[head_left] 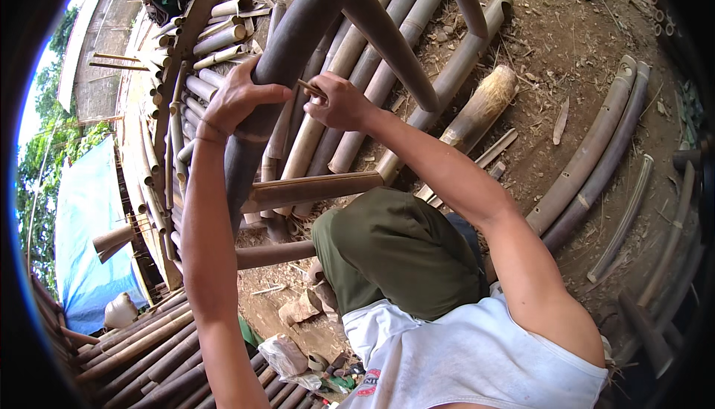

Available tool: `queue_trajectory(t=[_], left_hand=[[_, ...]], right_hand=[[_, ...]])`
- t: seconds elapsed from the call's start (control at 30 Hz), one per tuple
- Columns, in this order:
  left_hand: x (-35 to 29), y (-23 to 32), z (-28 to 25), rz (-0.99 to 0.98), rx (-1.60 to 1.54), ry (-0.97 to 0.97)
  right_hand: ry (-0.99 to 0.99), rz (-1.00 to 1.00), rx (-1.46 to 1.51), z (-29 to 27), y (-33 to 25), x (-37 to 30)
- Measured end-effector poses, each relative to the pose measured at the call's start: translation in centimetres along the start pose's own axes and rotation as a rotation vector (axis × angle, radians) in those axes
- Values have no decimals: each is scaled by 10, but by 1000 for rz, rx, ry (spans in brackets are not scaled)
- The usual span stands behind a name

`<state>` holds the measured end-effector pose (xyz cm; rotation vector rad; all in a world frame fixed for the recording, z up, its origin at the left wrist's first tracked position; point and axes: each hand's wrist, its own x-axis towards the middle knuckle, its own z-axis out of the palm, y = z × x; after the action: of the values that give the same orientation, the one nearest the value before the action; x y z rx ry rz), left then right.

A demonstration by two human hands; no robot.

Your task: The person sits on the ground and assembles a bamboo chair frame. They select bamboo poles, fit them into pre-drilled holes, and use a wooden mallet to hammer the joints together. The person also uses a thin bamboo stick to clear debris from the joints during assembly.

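A thick dark bamboo pole [304, 21] slants up in front of me, part of a frame joined by thinner bamboo crosspieces. My left hand [240, 102] is curved round its left side, with the thumb laid across the near face. Just right of the pole, my right hand [341, 103] is closed on a small, thin bamboo stick [313, 90], whose tip points at the pole's side. The closed fingers hide the stick's other end. Below the hands, a split-faced bamboo crosspiece [320, 188] and a round crosspiece [275, 255] run toward my bent knee.
Several long bamboo poles [372, 18] lie behind the frame. A frayed bamboo piece [484, 103] and a curved pole pair [588, 148] lie on the dirt at right. Stacked bamboo [149, 342] fills the lower left, near a blue tarp [97, 223] and a plastic bag [283, 355].
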<state>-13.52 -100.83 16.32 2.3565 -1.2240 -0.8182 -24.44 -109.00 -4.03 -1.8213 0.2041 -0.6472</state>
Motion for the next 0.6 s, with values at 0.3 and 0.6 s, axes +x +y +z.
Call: queue_trajectory(t=[0.3, 0.6], left_hand=[[-9, 5, -7, 2, -92, -31], [-1, 2, -14, -31, -71, -97]], right_hand=[[-44, 103, 252, 3, -53, 6], [0, 52, 205, 14, -53, 4]])
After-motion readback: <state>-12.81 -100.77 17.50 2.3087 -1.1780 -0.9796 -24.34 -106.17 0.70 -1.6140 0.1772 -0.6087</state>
